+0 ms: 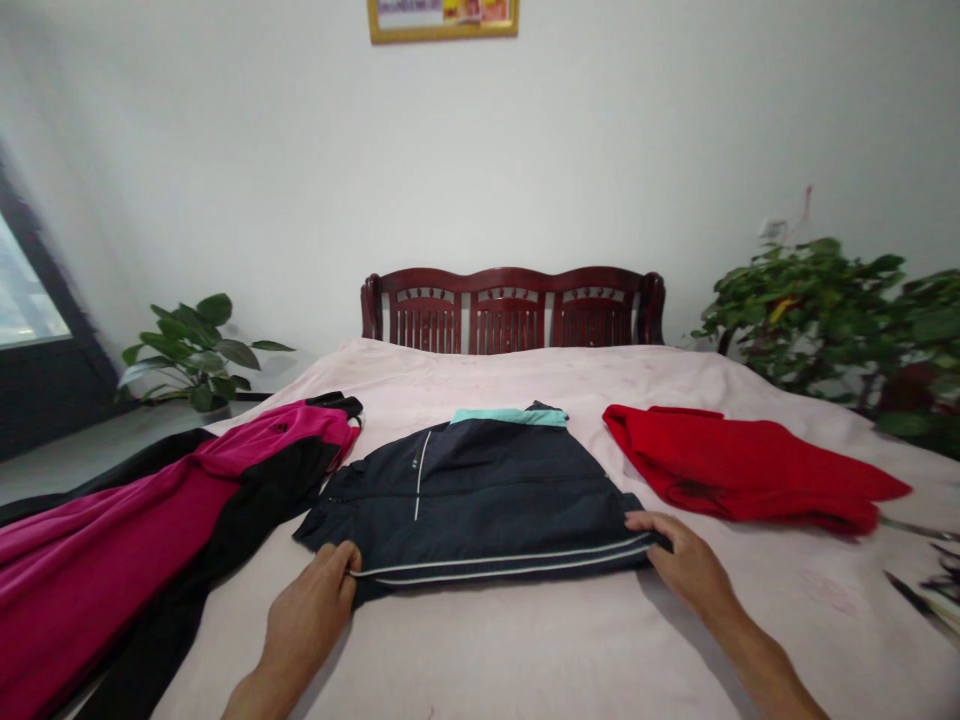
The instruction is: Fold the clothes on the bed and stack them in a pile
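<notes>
A dark navy jacket (495,495), partly folded, lies in the middle of the bed with two white stripes along its near edge. A strip of turquoise lining shows at its far side. My left hand (319,600) is closed on the near left corner, fingers pinching the fabric. At the near right corner, my right hand (679,555) grips the striped edge between thumb and fingers. The stretch of edge between both hands is drawn fairly straight.
A pink and black jacket (225,480) spreads over the bed's left side. Folded red clothing (750,460) lies on the right. The pale pink sheet (525,660) covers the bed; a dark wooden headboard (508,310) and potted plants (199,350) stand beyond.
</notes>
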A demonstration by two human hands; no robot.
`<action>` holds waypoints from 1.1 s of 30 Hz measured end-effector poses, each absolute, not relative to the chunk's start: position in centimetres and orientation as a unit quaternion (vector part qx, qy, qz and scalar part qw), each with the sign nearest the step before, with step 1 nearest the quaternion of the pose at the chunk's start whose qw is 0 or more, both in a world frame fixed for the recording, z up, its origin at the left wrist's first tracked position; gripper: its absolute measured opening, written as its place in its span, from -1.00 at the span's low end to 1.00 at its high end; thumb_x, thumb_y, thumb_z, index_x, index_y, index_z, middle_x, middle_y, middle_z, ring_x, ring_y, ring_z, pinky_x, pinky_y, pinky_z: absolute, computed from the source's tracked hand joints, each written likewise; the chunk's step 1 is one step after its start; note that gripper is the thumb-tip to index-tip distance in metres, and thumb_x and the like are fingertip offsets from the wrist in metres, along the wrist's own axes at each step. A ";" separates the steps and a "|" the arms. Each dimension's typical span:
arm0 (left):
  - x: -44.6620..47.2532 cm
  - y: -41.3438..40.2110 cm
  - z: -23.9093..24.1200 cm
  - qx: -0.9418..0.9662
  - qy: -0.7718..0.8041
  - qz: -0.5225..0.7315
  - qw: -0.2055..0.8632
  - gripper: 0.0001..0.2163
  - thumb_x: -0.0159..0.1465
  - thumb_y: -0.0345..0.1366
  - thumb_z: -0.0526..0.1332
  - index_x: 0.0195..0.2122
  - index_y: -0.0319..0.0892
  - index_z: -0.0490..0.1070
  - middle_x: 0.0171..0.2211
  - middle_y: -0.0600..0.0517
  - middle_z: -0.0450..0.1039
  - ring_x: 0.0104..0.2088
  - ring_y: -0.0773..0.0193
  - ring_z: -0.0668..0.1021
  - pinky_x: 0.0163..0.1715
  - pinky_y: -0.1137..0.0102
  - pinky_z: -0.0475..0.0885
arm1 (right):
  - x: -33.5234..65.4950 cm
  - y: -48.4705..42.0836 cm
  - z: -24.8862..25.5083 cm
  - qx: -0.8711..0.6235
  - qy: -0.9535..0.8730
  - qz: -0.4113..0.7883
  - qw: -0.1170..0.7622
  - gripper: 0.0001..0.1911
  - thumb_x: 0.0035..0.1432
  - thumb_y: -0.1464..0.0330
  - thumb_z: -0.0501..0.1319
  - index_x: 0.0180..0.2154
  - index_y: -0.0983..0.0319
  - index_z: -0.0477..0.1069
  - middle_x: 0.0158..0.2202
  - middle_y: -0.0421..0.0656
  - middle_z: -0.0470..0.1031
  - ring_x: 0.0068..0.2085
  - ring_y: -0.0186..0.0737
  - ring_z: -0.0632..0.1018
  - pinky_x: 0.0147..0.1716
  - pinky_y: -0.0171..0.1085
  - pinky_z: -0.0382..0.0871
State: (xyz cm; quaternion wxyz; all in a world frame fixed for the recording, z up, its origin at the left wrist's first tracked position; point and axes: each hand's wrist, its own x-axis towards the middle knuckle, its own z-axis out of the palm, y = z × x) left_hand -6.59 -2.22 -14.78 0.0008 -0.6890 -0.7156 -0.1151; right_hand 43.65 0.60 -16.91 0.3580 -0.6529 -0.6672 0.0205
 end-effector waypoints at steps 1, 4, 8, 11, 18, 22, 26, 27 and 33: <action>-6.4 -2.2 -14.3 -0.696 -0.707 -0.123 0.025 -0.78 0.33 -0.43 -0.02 -0.21 -0.09 0.41 -0.22 0.01 0.45 -0.21 0.19 0.54 -0.24 0.32 0.35 | 43.5 0.5 -16.5 -0.653 -0.656 0.006 0.378 -0.61 -0.05 0.47 0.03 -0.21 0.15 0.51 -0.05 -0.11 0.59 0.01 -0.10 0.55 0.08 -0.12 0.36; -4.1 -2.2 -13.2 -0.730 -0.635 -0.218 0.124 -0.73 0.37 -0.35 0.01 -0.01 -0.13 0.43 -0.03 -0.07 0.49 0.03 0.10 0.49 0.08 0.19 0.33 | 41.2 0.5 -15.0 -0.629 -0.670 -0.056 0.389 -0.66 0.19 0.34 0.01 -0.11 0.16 0.49 0.05 -0.08 0.54 0.11 -0.07 0.49 0.17 -0.04 0.28; 1.4 -1.4 -13.4 -0.798 -0.510 -0.268 0.177 -0.62 0.39 -0.25 0.05 0.22 -0.09 0.33 0.21 -0.05 0.39 0.26 0.07 0.35 0.26 0.10 0.22 | 35.4 1.1 -14.6 -0.601 -0.742 -0.103 0.280 -0.51 0.36 0.19 -0.06 0.22 0.15 0.32 0.27 -0.07 0.34 0.31 -0.03 0.29 0.27 0.09 0.13; 4.1 -0.4 -15.2 -0.817 -0.505 -0.219 0.170 -0.56 0.34 -0.18 0.14 0.25 0.00 0.32 0.26 -0.04 0.35 0.29 -0.04 0.33 0.26 -0.02 0.19 | 32.6 1.6 -15.8 -0.596 -0.780 -0.089 0.168 -0.48 0.38 0.17 -0.06 0.31 0.06 0.20 0.36 -0.12 0.21 0.37 -0.02 0.19 0.28 0.16 0.09; 0.9 1.0 -19.2 -0.817 -0.544 -0.130 0.141 -0.48 0.32 -0.17 0.18 0.31 0.00 0.25 0.28 -0.11 0.32 0.25 -0.08 0.39 0.25 -0.07 0.19 | 36.8 3.0 -19.3 -0.651 -0.747 -0.098 0.092 -0.43 0.36 0.12 -0.07 0.29 0.17 0.27 0.34 -0.06 0.23 0.35 0.02 0.23 0.31 0.12 0.04; -1.1 0.7 -18.9 -0.819 -0.546 -0.114 0.133 -0.49 0.33 -0.12 0.16 0.30 -0.05 0.27 0.27 -0.13 0.33 0.23 -0.08 0.41 0.26 -0.05 0.18 | 38.4 3.1 -20.1 -0.683 -0.706 -0.153 0.106 -0.42 0.34 0.11 -0.06 0.24 0.22 0.34 0.30 -0.02 0.29 0.33 0.07 0.27 0.31 0.13 -0.02; -1.8 0.3 -18.6 -0.816 -0.551 -0.113 0.135 -0.49 0.32 -0.10 0.17 0.29 -0.09 0.30 0.26 -0.15 0.35 0.22 -0.08 0.42 0.25 -0.04 0.21 | 38.2 2.8 -20.2 -0.691 -0.688 -0.183 0.125 -0.44 0.34 0.15 -0.07 0.21 0.24 0.37 0.27 -0.01 0.33 0.31 0.06 0.30 0.30 0.12 -0.01; -2.0 0.2 -18.6 -0.817 -0.549 -0.116 0.133 -0.49 0.32 -0.09 0.17 0.28 -0.09 0.30 0.25 -0.15 0.35 0.22 -0.07 0.43 0.24 -0.03 0.23 | 38.1 2.7 -20.2 -0.687 -0.689 -0.188 0.131 -0.44 0.34 0.15 -0.08 0.21 0.24 0.38 0.27 -0.01 0.34 0.30 0.06 0.30 0.30 0.11 0.00; -3.1 0.1 -18.3 -0.803 -0.560 -0.171 0.109 -0.62 0.38 -0.19 0.07 0.18 -0.10 0.42 0.18 -0.08 0.45 0.20 0.03 0.45 0.24 0.03 0.27 | 38.3 2.6 -20.3 -0.679 -0.691 -0.205 0.140 -0.46 0.35 0.18 -0.07 0.19 0.25 0.39 0.25 -0.04 0.37 0.28 0.02 0.33 0.29 0.06 0.02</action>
